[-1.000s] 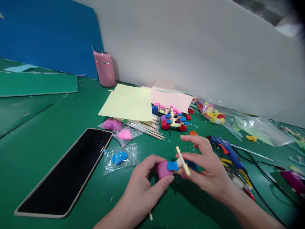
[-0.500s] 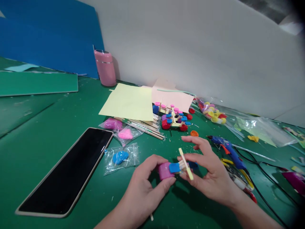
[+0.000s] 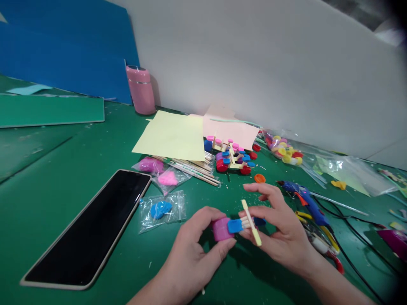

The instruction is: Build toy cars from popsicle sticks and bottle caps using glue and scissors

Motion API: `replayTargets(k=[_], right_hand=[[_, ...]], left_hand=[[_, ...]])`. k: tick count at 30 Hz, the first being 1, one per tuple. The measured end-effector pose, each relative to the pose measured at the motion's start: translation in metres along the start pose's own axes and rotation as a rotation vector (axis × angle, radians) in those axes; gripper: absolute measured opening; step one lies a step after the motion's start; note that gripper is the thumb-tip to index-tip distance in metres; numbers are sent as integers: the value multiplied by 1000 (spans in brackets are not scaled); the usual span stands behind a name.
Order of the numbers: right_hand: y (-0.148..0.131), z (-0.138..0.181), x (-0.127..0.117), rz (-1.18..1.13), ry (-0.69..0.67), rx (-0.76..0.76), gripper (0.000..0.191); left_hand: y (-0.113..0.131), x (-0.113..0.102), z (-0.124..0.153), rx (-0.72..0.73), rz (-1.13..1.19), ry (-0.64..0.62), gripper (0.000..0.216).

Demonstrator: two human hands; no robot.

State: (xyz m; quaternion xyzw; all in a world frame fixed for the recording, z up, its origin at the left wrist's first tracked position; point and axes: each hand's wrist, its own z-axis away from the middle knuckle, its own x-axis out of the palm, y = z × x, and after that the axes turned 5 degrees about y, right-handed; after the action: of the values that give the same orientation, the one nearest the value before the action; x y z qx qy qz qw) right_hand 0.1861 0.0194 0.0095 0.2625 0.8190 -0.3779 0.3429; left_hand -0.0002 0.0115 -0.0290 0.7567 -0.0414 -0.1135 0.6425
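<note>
My left hand (image 3: 193, 254) pinches the magenta bottle-cap wheel (image 3: 220, 229) of a small craft car made of wooden sticks, with a blue piece (image 3: 234, 225) on top. My right hand (image 3: 280, 228) grips the other end of the same car, thumb and fingers closed on a pale wooden stick (image 3: 252, 216) that crosses it. The car is held just above the green table (image 3: 79, 161), between both hands. Finished cap-and-stick cars (image 3: 232, 154) stand farther back.
A black tablet (image 3: 89, 231) lies at the left. Small bags of blue (image 3: 160, 208) and pink pieces (image 3: 167, 178), a bundle of sticks (image 3: 190, 167), yellow paper (image 3: 173, 135), a pink tumbler (image 3: 140, 90), a blue glue gun (image 3: 303, 197) with cables and a bag of caps (image 3: 282, 149) surround the hands.
Both hands and the small car have shifted slightly to the right and down. The pale stick has tilted a little. Nothing was let go.
</note>
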Motion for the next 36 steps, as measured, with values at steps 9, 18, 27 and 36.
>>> replayTargets(k=[9, 18, 27, 36], right_hand=[[2, 0, -3, -93, -88, 4, 23], [3, 1, -4, -155, -144, 46, 17], [6, 0, -3, -142, -141, 40, 19], [10, -1, -17, -9, -138, 40, 46]], left_hand=[[-2, 0, 1, 42, -9, 2, 19], [-2, 0, 1, 79, -18, -13, 22], [-2, 0, -1, -24, 28, -35, 21], [-1, -1, -4, -48, 2, -38, 18]])
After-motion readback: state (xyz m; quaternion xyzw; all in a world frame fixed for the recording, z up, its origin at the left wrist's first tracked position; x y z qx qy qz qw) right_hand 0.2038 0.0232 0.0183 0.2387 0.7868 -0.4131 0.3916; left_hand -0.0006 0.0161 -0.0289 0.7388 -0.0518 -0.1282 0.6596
